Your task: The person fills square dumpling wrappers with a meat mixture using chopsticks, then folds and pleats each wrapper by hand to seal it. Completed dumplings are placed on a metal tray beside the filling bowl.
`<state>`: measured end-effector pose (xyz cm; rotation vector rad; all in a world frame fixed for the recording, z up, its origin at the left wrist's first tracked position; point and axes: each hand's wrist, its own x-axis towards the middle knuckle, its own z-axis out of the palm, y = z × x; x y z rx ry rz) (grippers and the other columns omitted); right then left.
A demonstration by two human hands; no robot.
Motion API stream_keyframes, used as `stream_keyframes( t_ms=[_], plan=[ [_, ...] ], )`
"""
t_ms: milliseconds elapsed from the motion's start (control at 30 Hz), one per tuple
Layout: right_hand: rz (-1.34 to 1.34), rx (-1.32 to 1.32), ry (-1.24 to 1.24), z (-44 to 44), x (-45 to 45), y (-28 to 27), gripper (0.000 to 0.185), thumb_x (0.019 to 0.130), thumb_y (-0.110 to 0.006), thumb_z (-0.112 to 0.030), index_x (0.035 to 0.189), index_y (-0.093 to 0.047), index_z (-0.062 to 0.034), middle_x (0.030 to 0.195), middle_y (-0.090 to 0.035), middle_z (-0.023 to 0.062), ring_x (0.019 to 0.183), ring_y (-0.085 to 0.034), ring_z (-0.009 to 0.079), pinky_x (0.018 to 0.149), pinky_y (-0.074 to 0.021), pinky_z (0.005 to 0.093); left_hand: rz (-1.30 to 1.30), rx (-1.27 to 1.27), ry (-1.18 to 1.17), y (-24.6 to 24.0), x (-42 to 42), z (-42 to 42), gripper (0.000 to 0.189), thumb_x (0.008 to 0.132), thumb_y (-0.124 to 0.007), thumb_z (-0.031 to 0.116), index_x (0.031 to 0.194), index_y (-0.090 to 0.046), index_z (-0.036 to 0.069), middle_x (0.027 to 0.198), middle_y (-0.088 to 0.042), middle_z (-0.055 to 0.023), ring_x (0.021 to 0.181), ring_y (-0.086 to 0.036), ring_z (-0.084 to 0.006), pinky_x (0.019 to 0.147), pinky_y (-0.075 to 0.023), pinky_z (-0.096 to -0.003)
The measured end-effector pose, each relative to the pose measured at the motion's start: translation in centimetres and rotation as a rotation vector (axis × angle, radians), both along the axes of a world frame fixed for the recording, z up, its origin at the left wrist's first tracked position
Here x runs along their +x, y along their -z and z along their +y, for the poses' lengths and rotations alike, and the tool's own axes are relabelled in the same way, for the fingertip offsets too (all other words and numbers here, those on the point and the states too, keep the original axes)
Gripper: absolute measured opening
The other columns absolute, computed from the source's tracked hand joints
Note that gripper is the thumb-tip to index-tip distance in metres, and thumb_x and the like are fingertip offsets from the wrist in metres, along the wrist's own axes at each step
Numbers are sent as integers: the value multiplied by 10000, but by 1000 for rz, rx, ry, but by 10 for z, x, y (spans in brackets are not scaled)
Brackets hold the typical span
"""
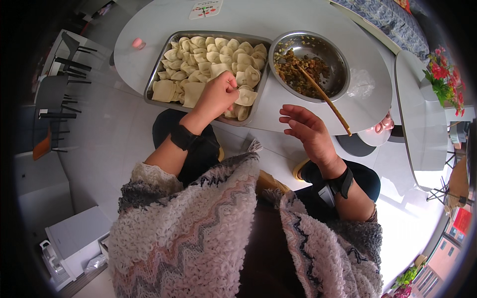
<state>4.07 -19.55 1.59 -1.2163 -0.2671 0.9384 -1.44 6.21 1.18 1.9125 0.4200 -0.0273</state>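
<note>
My left hand [220, 92] is over a rectangular metal tray [265, 95] filled with rows of folded dumplings [213, 57]. Its fingers are curled, and the fingertips meet the edge of one dumpling [247, 97] at the tray's right side; whether they pinch it is hidden. Square dough wrappers [194, 93] lie stacked along the tray's near side, partly behind my left wrist. My right hand [309, 132] hovers by the table's near edge, fingers apart and holding nothing. Beyond it stands a steel bowl [344, 80] of chopped filling [298, 72], with chopsticks [324, 98] resting across its rim.
The pale table [261, 15] carries a small pink-topped item [138, 43] at left and a printed card [206, 9] at the far side. Crumpled clear plastic [361, 83] lies right of the bowl. A stool [356, 144] stands under the right edge; dark chairs [52, 89] are at left.
</note>
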Motion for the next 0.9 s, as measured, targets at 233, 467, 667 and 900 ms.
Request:
stream_keyframes(
  t_ms=[233, 467, 667, 900],
  plan=[
    [-46, -16, -25, -1, 1, 4, 376, 893, -525, -96, 1262, -480, -44, 1225, -540, 66, 1106, -522, 164, 886, -430, 283, -203, 368, 1, 12, 3, 24, 101, 802, -570, 78, 867, -509, 30, 621, -566, -43, 558, -570, -159, 516, -437, -281],
    [-36, -34, 37, 0, 1, 5, 341, 882, -551, -96, 1217, -511, -47, 1178, -564, 54, 1063, -540, 148, 855, -441, 272, -277, 798, -74, 29, 21, 62, 293, 795, -609, 83, 1081, -561, 42, 1056, -566, -85, 753, -567, -204, 711, -477, -308],
    [-35, -36, 58, 0, 0, 3, 317, 868, -574, -99, 1177, -532, -41, 1142, -579, 50, 1027, -554, 137, 832, -447, 270, -192, 814, -52, 36, 26, 65, 314, 799, -588, 50, 1111, -561, 29, 1116, -563, -110, 872, -578, -252, 783, -476, -329],
    [-47, -51, 55, 2, -1, 3, 299, 873, -564, -92, 1166, -537, -42, 1111, -584, 41, 1013, -554, 131, 823, -445, 259, -350, 801, -7, 39, 29, 68, 294, 755, -589, -11, 1045, -590, 38, 993, -584, -114, 797, -577, -268, 732, -473, -338]
  ],
)
